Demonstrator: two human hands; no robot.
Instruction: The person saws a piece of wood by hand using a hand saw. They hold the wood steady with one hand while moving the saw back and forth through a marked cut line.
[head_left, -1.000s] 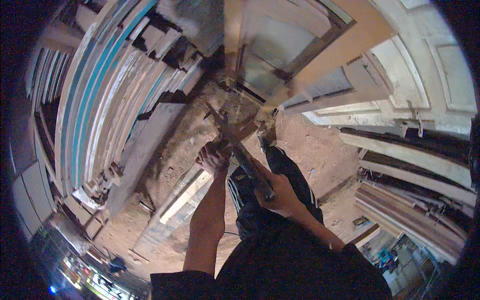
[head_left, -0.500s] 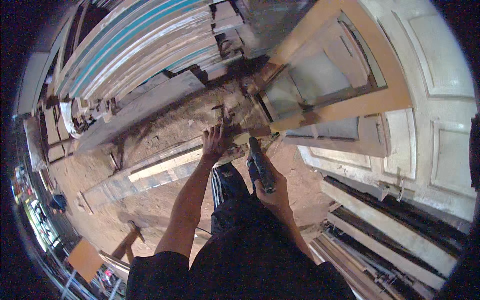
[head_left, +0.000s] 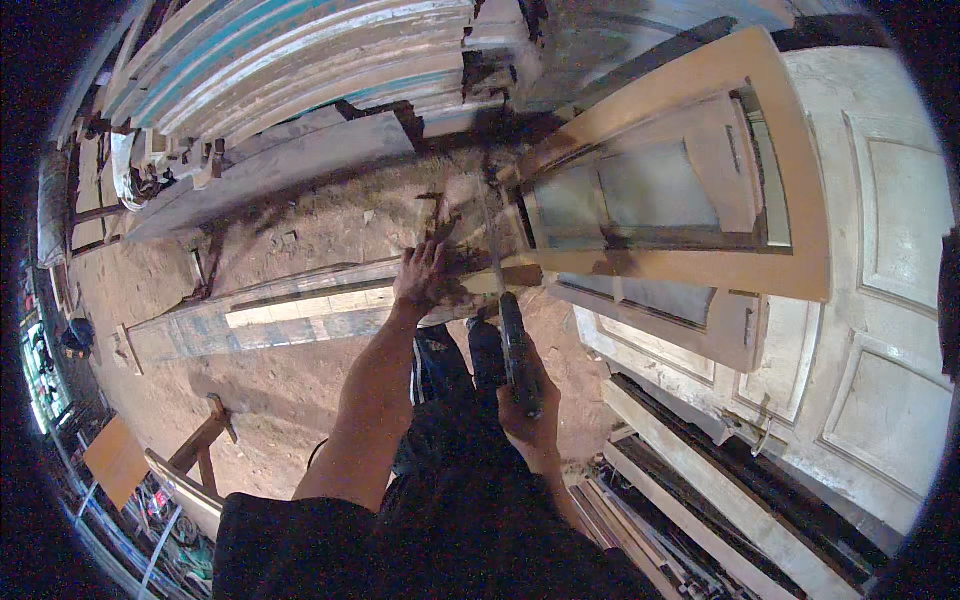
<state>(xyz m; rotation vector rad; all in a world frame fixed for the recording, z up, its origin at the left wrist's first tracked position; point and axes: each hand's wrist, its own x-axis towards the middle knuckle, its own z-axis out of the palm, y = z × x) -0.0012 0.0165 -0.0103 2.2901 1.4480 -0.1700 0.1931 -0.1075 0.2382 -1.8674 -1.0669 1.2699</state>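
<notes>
A handsaw with a dark handle (head_left: 520,365) is gripped in my right hand (head_left: 528,405), just in front of my legs. Its thin blade (head_left: 495,235) is seen nearly edge-on and points away from me, crossing the pale wood strip (head_left: 310,306) near its right end. This strip lies along a worn, paint-stained plank bench (head_left: 185,335). To the left of the blade, my left hand (head_left: 422,278) presses down on the strip with its fingers stretched forward and slightly apart. Shadow blurs where blade and wood meet.
An orange-brown door frame with panes (head_left: 690,262) leans at the right, before white panelled doors (head_left: 890,240). Stacked boards with teal edges (head_left: 300,60) fill the far left. Long timbers (head_left: 740,480) lie at near right. A small wooden trestle (head_left: 203,440) stands on the dirt floor (head_left: 270,390).
My right hand has drawn the saw slightly back toward me, and more of the blade shows. The whole view has shifted a little; my left hand stays on the strip.
</notes>
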